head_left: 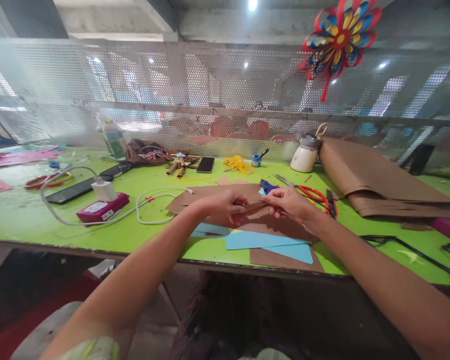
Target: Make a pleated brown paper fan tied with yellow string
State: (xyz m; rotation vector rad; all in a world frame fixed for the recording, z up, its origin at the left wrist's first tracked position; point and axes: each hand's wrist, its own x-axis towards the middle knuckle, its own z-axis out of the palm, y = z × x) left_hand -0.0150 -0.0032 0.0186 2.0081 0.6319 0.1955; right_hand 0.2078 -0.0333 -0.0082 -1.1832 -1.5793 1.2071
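Note:
Between my two hands is a narrow strip of brown paper (pixel 255 205), stretched just above the table. Its left end is pinched in the curled fingers of my left hand (pixel 230 205); the thumb and fingertips of my right hand (pixel 288 202) close on its right end. Large brown paper sheets (pixel 195 196) lie beneath both hands. Nearer the table edge, light blue paper strips (pixel 268 242) overlap a smaller brown piece (pixel 281 259). A dark blue item with a light blue tip (pixel 268 187) sits just behind my right hand, partly hidden by it.
Orange-handled scissors (pixel 311 192) and pliers (pixel 330 204) lie right of my right hand. Folded brown paper (pixel 386 175) and a white jug (pixel 306 154) stand behind. To the left are a purple power block (pixel 103 208), a white cable (pixel 138 207) and a phone (pixel 205 165) farther back.

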